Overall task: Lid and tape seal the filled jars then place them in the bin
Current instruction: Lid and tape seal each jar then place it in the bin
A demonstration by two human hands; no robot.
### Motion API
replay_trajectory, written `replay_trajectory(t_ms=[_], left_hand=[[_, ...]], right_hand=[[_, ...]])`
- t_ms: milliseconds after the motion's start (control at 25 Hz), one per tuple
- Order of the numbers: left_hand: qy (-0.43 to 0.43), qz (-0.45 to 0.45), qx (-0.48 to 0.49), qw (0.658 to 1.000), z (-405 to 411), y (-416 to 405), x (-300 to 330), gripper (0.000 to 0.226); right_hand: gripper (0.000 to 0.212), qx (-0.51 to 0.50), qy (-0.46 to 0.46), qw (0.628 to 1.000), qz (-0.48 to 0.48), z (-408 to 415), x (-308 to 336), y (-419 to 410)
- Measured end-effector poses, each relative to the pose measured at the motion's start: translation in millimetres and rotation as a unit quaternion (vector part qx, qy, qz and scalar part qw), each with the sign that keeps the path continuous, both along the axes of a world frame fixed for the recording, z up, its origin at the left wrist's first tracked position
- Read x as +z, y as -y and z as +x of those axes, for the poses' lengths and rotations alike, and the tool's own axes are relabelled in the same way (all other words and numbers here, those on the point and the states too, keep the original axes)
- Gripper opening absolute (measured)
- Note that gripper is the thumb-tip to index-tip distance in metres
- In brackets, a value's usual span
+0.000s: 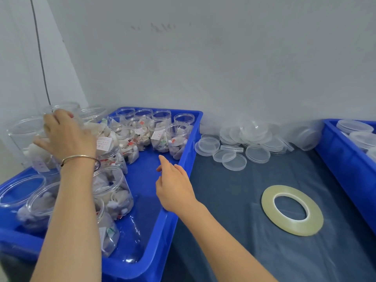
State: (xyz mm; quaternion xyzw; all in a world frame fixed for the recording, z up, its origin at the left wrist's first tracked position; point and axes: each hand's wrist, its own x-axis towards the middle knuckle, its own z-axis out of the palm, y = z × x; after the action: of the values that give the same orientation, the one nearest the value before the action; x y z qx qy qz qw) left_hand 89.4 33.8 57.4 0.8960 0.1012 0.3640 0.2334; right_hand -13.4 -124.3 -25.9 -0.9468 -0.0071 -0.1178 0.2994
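Observation:
A blue bin (pixel 183 159) on the left holds several clear jars (pixel 160 135) filled with tea bags, all unlidded. My left hand (pixel 65 137) reaches to the bin's far left and grips a filled jar (pixel 32 139) from above, fingers curled over its rim. My right hand (pixel 175 186) hovers over the bin's right wall, fingers relaxed and empty, index finger extended. A heap of clear lids (pixel 244 139) lies on the dark table beyond the bin. A flat roll of clear tape (pixel 292 209) lies on the table to the right.
A second blue bin (pixel 345 163) at the right edge holds lidded jars (pixel 355 127). The table is covered with a dark cloth under clear film (pixel 234 220). A grey wall stands right behind the bins. A bracelet sits on my left wrist.

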Motion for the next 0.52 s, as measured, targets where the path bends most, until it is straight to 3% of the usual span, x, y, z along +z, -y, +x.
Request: replay_trajectory(t_ms=[160,320,400,520], left_hand=[[0.024,0.003,-0.032,0.999,-12.0,-1.1,-2.6,0.023],[0.127,-0.020,-0.121,0.984,-43.4,21.9,0.8,0.016],[0.177,-0.017,-0.191,0.965,-64.1,45.1,5.7,0.013],[0.229,-0.032,-0.323,0.918,-95.6,89.1,8.0,0.012]], right_hand=[[0.059,-0.002,0.002,1.000,-0.003,0.4,-0.8,0.4],[0.061,-0.002,0.019,1.000,0.017,4.8,-5.8,-0.4],[0.067,0.019,0.027,0.992,0.123,1.5,-9.8,2.2],[0.094,0.075,0.072,0.927,0.360,-14.4,-11.3,23.3]])
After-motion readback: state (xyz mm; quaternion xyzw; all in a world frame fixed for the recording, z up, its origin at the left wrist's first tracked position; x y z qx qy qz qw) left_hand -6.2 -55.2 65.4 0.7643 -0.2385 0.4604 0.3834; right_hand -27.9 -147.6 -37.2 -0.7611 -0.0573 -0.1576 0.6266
